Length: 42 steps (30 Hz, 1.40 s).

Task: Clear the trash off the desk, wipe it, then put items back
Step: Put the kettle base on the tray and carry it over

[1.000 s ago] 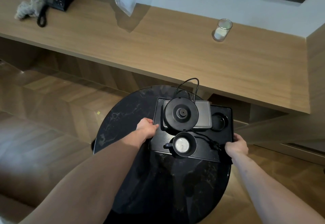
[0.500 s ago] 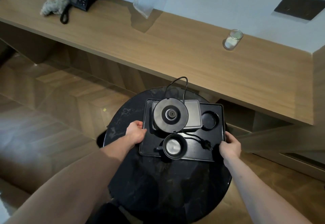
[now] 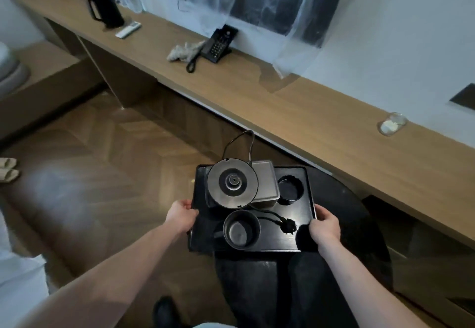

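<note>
A black tray (image 3: 307,186) is held up over the left part of the round black table (image 3: 341,263). My left hand (image 3: 181,215) grips its left edge and my right hand (image 3: 324,226) grips its right edge. On the tray lie a round kettle base (image 3: 232,183) with its cord and plug (image 3: 288,225), a grey box (image 3: 264,182), a black cup (image 3: 241,229) and a small black dish (image 3: 290,190). The long wooden desk (image 3: 295,111) runs behind, with a grey rag (image 3: 183,51) beside a black phone (image 3: 219,44).
A black kettle (image 3: 105,7) and a white remote (image 3: 128,30) stand at the desk's far left. A glass (image 3: 392,123) sits at its right. Clear plastic sheeting (image 3: 290,52) hangs down the wall onto the desk. Slippers (image 3: 7,169) lie on the wooden floor at left.
The tray has come up off the round table and shifted left with both hands on it. My view has swung left, bringing the kettle and remote into sight.
</note>
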Each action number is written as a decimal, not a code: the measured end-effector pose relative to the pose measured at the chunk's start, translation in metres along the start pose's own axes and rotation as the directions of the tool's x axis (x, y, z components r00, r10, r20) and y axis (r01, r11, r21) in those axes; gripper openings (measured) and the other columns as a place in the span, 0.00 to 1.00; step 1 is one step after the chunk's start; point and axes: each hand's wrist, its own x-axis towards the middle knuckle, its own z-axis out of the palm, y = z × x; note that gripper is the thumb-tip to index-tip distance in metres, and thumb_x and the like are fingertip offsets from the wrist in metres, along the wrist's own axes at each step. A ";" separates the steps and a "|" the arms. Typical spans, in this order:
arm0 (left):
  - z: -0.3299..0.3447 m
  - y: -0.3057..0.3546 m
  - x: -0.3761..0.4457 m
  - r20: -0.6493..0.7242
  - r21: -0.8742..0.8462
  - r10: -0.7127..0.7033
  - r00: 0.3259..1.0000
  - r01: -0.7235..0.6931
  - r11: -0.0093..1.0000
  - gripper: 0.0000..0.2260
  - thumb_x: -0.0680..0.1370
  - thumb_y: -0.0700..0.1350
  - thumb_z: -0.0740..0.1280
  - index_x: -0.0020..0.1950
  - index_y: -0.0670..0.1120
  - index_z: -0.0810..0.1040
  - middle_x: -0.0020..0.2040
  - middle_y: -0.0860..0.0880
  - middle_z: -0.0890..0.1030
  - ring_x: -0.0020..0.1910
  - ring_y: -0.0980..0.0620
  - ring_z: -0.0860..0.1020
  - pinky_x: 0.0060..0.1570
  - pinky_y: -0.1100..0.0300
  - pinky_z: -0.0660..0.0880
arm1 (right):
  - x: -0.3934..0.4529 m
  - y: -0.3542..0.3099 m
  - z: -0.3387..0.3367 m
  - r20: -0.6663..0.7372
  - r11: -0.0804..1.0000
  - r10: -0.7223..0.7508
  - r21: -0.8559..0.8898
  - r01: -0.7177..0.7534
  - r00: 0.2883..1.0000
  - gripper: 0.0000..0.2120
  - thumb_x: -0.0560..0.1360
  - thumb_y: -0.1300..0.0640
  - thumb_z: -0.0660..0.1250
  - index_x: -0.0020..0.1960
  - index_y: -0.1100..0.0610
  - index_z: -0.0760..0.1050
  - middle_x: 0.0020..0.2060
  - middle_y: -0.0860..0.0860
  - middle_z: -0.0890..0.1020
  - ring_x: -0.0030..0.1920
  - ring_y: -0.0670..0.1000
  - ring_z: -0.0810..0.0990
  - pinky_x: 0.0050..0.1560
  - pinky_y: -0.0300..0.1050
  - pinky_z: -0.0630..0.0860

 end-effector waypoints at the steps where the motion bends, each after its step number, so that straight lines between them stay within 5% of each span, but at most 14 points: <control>1: -0.019 -0.005 -0.002 -0.015 -0.020 -0.010 1.000 0.009 1.000 0.09 0.81 0.37 0.68 0.61 0.44 0.79 0.51 0.48 0.83 0.44 0.55 0.80 0.38 0.64 0.74 | -0.012 -0.009 0.014 0.015 1.000 -0.016 -0.005 0.016 1.000 0.23 0.78 0.66 0.66 0.68 0.48 0.79 0.61 0.52 0.83 0.61 0.57 0.81 0.63 0.50 0.78; 5: -0.098 -0.032 0.004 -0.063 -0.077 -0.015 0.998 0.010 0.997 0.08 0.80 0.35 0.67 0.58 0.42 0.82 0.44 0.50 0.84 0.41 0.55 0.81 0.34 0.66 0.73 | -0.061 -0.037 0.075 0.069 0.998 -0.057 -0.006 0.058 0.996 0.20 0.79 0.63 0.67 0.69 0.49 0.79 0.62 0.53 0.83 0.60 0.58 0.81 0.65 0.57 0.79; 14: -0.276 -0.078 0.031 -0.121 -0.126 -0.020 0.992 0.005 0.992 0.11 0.78 0.36 0.69 0.59 0.45 0.82 0.47 0.49 0.86 0.44 0.50 0.84 0.43 0.59 0.79 | -0.150 -0.096 0.218 0.198 0.993 -0.110 -0.012 0.115 0.974 0.20 0.79 0.64 0.68 0.69 0.53 0.79 0.57 0.52 0.83 0.61 0.59 0.81 0.65 0.58 0.79; 19: -0.346 -0.084 0.042 -0.164 -0.131 -0.048 0.985 0.026 0.991 0.12 0.79 0.37 0.68 0.62 0.44 0.80 0.48 0.49 0.84 0.44 0.51 0.82 0.35 0.61 0.73 | -0.168 -0.135 0.286 0.265 0.991 -0.102 -0.051 0.120 0.959 0.20 0.79 0.65 0.65 0.67 0.49 0.79 0.58 0.51 0.83 0.59 0.58 0.82 0.63 0.59 0.80; 29: -0.446 -0.041 0.121 -0.265 -0.164 -0.090 0.960 0.048 0.985 0.08 0.78 0.36 0.68 0.54 0.47 0.81 0.43 0.48 0.85 0.42 0.48 0.84 0.42 0.57 0.79 | -0.145 -0.244 0.418 0.368 0.984 -0.140 -0.053 0.172 0.919 0.20 0.78 0.65 0.66 0.67 0.50 0.78 0.61 0.52 0.82 0.62 0.59 0.81 0.65 0.61 0.79; 33: -0.483 -0.004 0.167 -0.286 -0.145 -0.099 0.953 0.058 0.988 0.08 0.79 0.38 0.69 0.56 0.48 0.77 0.44 0.51 0.82 0.42 0.51 0.80 0.39 0.58 0.72 | -0.124 -0.298 0.464 0.384 0.980 -0.150 -0.066 0.189 0.911 0.21 0.78 0.66 0.64 0.67 0.50 0.78 0.61 0.52 0.82 0.61 0.59 0.81 0.64 0.61 0.79; 38: -0.516 0.034 0.219 -0.296 -0.244 -0.132 0.946 0.058 0.968 0.07 0.80 0.36 0.68 0.53 0.48 0.77 0.44 0.50 0.82 0.44 0.51 0.80 0.49 0.56 0.74 | -0.100 -0.370 0.516 0.404 0.969 -0.184 -0.081 0.235 0.896 0.21 0.79 0.66 0.64 0.69 0.51 0.77 0.60 0.54 0.81 0.59 0.59 0.81 0.62 0.60 0.81; 42: -0.544 0.059 0.261 -0.315 -0.254 -0.133 0.940 0.051 0.966 0.08 0.79 0.36 0.69 0.50 0.49 0.79 0.45 0.49 0.83 0.45 0.51 0.81 0.44 0.58 0.73 | -0.088 -0.414 0.553 0.420 0.964 -0.189 -0.094 0.250 0.887 0.19 0.80 0.63 0.66 0.69 0.50 0.77 0.62 0.54 0.80 0.61 0.59 0.80 0.64 0.61 0.79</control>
